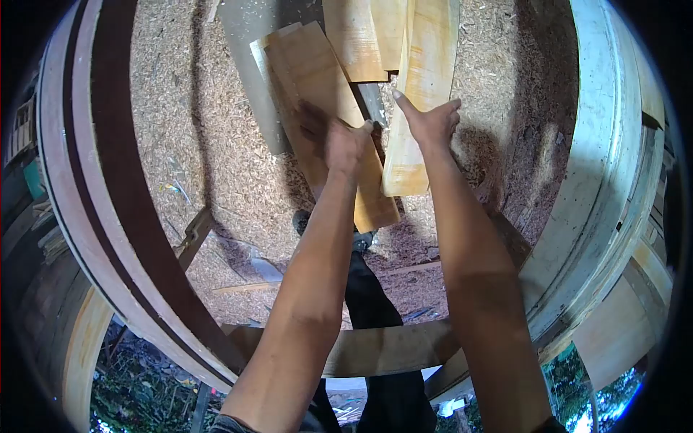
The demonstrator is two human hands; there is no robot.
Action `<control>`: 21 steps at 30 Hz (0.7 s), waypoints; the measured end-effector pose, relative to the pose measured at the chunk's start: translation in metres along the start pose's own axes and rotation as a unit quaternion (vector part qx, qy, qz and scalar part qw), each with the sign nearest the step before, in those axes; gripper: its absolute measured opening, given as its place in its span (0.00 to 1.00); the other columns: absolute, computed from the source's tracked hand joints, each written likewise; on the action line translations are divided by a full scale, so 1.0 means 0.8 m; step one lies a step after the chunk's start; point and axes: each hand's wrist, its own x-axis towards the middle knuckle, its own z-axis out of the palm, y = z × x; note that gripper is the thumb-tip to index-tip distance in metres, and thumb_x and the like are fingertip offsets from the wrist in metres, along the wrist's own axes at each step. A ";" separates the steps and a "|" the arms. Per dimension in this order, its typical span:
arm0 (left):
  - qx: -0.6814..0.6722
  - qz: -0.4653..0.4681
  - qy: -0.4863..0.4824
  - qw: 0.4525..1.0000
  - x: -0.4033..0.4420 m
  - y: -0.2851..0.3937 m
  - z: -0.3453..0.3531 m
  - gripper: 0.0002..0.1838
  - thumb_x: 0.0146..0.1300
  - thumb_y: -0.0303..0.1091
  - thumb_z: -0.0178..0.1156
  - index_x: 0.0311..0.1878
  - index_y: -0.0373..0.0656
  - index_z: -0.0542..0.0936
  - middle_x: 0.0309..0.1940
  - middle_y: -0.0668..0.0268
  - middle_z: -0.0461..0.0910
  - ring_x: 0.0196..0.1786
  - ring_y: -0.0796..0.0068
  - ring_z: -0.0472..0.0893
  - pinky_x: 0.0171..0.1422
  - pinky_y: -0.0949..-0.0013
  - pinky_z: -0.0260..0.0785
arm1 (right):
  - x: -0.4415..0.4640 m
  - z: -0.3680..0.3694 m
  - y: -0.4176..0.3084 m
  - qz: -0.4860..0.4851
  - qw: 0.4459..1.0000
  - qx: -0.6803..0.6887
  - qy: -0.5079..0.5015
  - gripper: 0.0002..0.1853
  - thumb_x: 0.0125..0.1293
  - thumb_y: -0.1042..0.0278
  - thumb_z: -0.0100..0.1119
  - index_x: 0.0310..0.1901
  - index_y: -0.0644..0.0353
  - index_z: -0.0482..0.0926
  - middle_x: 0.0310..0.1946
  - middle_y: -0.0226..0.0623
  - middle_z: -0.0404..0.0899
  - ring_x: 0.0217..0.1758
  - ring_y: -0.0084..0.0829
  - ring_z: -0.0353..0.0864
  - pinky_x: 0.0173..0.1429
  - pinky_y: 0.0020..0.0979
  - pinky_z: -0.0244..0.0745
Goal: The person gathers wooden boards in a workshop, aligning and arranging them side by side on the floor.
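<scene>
My left hand (342, 146) is over a long, pale wooden board (310, 72) that lies at a slant. Its thumb points right and its fingers stretch to the left, partly lost in dark shadow. My right hand (432, 126) is above a second wooden board (408, 159), thumb and fingers spread apart. Whether either hand touches its board I cannot tell. Beyond them, more wooden boards (354, 43) lie overlapping at the top of the view.
Wood shavings (238, 144) cover the ground. A tall reddish curved frame side (79, 144) rises at left and a whitish one (595, 159) at right. Near my legs, a wooden crosspiece (390, 350) spans between them. A grey sheet (267, 123) lies under the boards.
</scene>
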 end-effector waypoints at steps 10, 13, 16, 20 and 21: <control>-0.183 0.040 -0.082 0.979 -0.036 0.032 -0.069 0.50 0.44 0.38 0.78 0.66 0.26 0.59 0.61 0.48 0.73 0.66 0.57 0.71 0.75 0.65 0.57 | -0.028 -0.041 -0.019 0.007 0.995 -0.062 -0.079 0.67 0.37 0.34 0.78 0.62 0.88 0.57 0.64 0.73 0.59 0.70 0.60 0.61 0.74 0.42 0.60; -0.167 0.116 -0.041 0.978 -0.073 0.062 -0.118 0.60 0.44 0.38 0.78 0.72 0.25 0.48 0.65 0.44 0.67 0.69 0.53 0.67 0.78 0.63 0.51 | -0.066 -0.053 -0.019 -0.062 0.996 -0.030 -0.047 0.69 0.36 0.37 0.79 0.64 0.88 0.52 0.65 0.74 0.57 0.73 0.61 0.55 0.76 0.44 0.57; -0.135 0.076 -0.033 0.987 -0.110 0.094 -0.171 0.71 0.40 0.39 0.79 0.74 0.27 0.35 0.71 0.38 0.56 0.75 0.51 0.59 0.77 0.58 0.53 | -0.107 -0.094 -0.038 -0.095 0.995 0.029 -0.028 0.71 0.37 0.44 0.82 0.68 0.87 0.43 0.68 0.76 0.50 0.74 0.61 0.51 0.77 0.42 0.53; -0.066 0.050 0.003 0.997 -0.163 0.149 -0.240 0.72 0.37 0.43 0.80 0.76 0.34 0.37 0.68 0.31 0.54 0.71 0.37 0.59 0.73 0.51 0.60 | -0.165 -0.157 -0.065 -0.176 0.979 0.100 -0.013 0.68 0.37 0.46 0.82 0.67 0.84 0.47 0.63 0.72 0.57 0.71 0.61 0.55 0.75 0.46 0.55; 0.027 0.073 0.080 0.994 -0.178 0.163 -0.253 0.71 0.38 0.45 0.80 0.76 0.36 0.37 0.64 0.30 0.58 0.67 0.33 0.63 0.71 0.50 0.62 | -0.180 -0.172 -0.075 -0.209 0.972 0.107 0.000 0.66 0.36 0.47 0.82 0.66 0.83 0.49 0.62 0.70 0.59 0.69 0.61 0.57 0.74 0.47 0.57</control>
